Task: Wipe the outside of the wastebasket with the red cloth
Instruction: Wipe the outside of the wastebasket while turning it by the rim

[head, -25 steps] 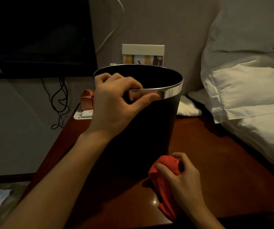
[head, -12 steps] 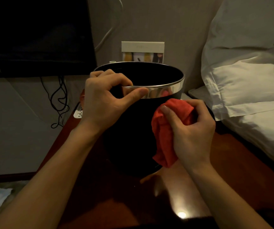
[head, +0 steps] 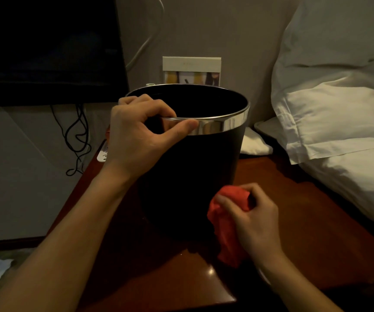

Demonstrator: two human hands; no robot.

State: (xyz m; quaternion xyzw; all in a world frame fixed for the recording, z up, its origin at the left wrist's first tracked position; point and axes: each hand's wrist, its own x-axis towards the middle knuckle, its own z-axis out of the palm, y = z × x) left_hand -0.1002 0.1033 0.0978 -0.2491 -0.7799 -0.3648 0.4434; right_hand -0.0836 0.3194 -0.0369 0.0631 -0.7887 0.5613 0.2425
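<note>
A black wastebasket [head: 195,172] with a shiny metal rim stands upright on a dark wooden table [head: 305,210]. My left hand [head: 136,136] grips the near left part of the rim, thumb outside and fingers curled over the edge. My right hand [head: 253,219] holds a bunched red cloth [head: 228,224] and presses it against the lower right side of the basket, near its base. Part of the cloth hangs down below my fingers.
White pillows [head: 339,122] lie along the table's right side. A small white cloth [head: 253,143] sits behind the basket, a card stand [head: 191,69] at the back wall. A dark screen [head: 46,48] and dangling cables [head: 77,136] are at the left. The table's near corner [head: 215,289] is close.
My right hand carried the red cloth from the basket's base up to just under the rim, then back down to the lower right side. My left hand kept its grip on the rim.
</note>
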